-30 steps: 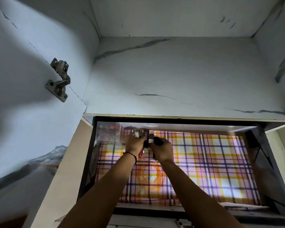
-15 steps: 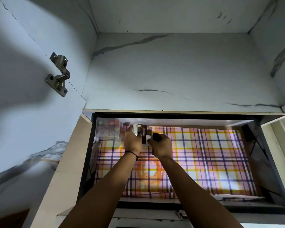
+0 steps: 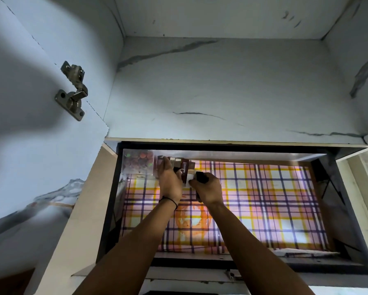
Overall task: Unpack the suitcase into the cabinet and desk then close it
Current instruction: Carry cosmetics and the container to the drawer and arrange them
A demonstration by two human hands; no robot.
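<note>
**Building a tidy row**

The left hand (image 3: 170,184) is laying its fingers on the small containers (image 3: 179,163) just right of the clear box (image 3: 138,161); whether it is gripping them, I cannot tell. The right hand (image 3: 208,189) is curling round a dark item (image 3: 201,177) further right. That item should be going down upright against the row without toppling it. A plaid liner (image 3: 264,199) is covering the cabinet (image 3: 221,81) shelf right of the box; the suitcase is not showing.

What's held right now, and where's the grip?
Right hand grips a small dark item by its near end. Left hand touches small boxes; grip unclear.
</note>
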